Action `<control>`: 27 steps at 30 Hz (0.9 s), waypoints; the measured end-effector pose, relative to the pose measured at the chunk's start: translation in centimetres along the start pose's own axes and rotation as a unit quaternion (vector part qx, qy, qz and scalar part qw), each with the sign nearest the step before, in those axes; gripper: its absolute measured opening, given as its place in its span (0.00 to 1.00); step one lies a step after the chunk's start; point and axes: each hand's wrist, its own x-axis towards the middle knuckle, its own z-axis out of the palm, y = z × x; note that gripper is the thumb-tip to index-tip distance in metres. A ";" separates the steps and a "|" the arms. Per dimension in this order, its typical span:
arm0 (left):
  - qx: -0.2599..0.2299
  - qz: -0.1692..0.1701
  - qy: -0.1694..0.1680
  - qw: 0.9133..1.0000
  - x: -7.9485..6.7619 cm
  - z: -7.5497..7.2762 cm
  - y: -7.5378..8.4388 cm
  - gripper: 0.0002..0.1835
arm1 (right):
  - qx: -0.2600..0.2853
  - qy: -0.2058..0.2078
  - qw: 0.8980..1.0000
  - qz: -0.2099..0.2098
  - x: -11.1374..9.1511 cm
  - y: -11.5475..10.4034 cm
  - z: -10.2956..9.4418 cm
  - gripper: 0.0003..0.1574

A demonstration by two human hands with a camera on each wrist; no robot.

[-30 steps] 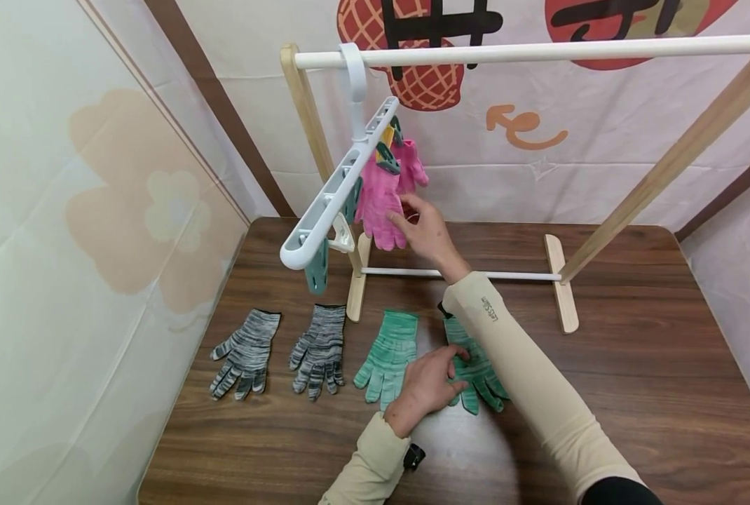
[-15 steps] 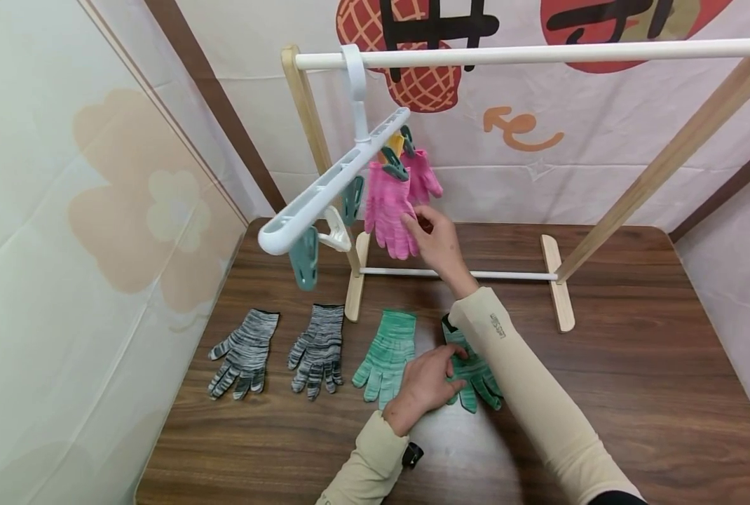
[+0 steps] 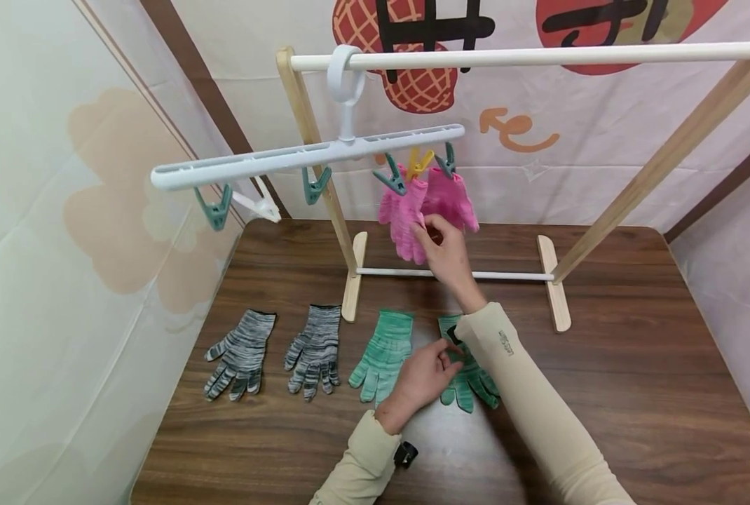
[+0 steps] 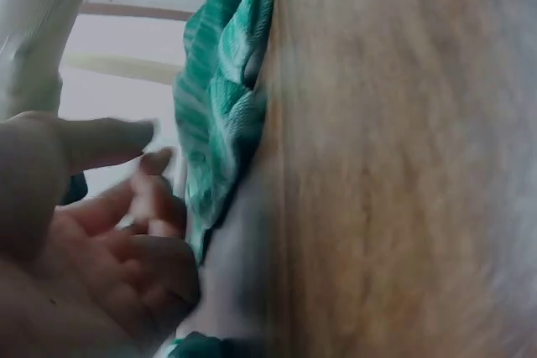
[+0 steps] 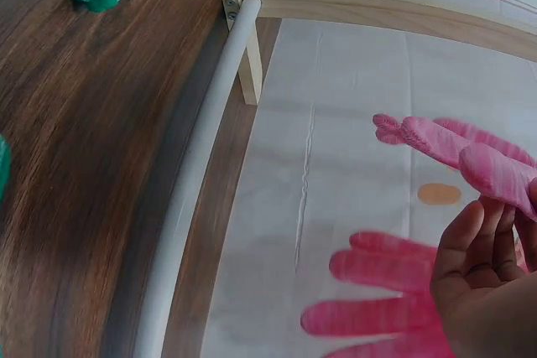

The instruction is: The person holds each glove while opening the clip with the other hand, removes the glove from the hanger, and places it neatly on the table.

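Note:
Two pink gloves hang by clips from the white hanger (image 3: 261,163) in the head view. The thumb and fingers of my right hand (image 3: 448,259) pinch the edge of the nearer pink glove (image 3: 406,221). Behind it hangs the other pink glove (image 3: 449,200); its spread fingers fill the bottom of the right wrist view. My left hand (image 3: 420,380) hovers low between two green gloves, fingers loosely curled and holding nothing. The left green glove (image 3: 384,344) lies flat; the right green glove (image 3: 472,386) is partly covered by my left fingers and right sleeve.
The hanger hooks over the white rail (image 3: 539,55) of a wooden-legged rack. Teal clips, a white clip (image 3: 266,207) and a yellow clip (image 3: 420,163) dangle from it. Two grey striped gloves, a left one (image 3: 242,354) and a right one (image 3: 316,347), lie on the table (image 3: 633,393).
The hanger has swung round from end-on to nearly broadside. The pink gloves and my right hand have shifted right and slightly down. My left hand has barely moved.

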 end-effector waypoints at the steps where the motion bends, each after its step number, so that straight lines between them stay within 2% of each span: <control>1: -0.021 0.004 0.011 1.000 0.1 -0.3 0.0 0.08 | 0.001 0.002 1.000 0.001 -0.1 0.0 -0.1 0.14; 4: -0.072 0.021 0.064 0.995 0.4 -1.2 0.1 0.08 | -0.006 0.009 1.000 -0.001 -0.5 -0.1 -0.6 0.14; 8: -0.104 0.033 0.153 0.982 0.9 -3.0 0.5 0.09 | -0.025 0.019 0.999 -0.008 -1.0 -0.1 -1.1 0.14; 12: -0.132 0.058 0.238 0.960 1.5 -4.9 0.9 0.08 | -0.016 0.026 0.999 -0.012 -1.3 -0.1 -1.4 0.13; 16: -0.150 0.087 0.304 0.937 2.1 -6.8 1.1 0.07 | 0.003 0.029 1.000 -0.007 -1.6 -0.2 -1.6 0.13; 21: -0.178 0.095 0.352 0.914 3.0 -9.4 1.8 0.08 | 0.002 0.028 1.000 0.004 -2.0 -0.7 -2.0 0.12; 24: -0.180 0.100 0.364 0.908 4.0 -10.9 2.4 0.11 | 0.009 0.028 1.000 0.009 -2.5 -1.8 -2.3 0.12; 27: -0.176 0.115 0.366 0.907 5.0 -12.1 2.8 0.17 | 0.014 0.026 1.000 0.008 -3.0 -2.9 -2.6 0.11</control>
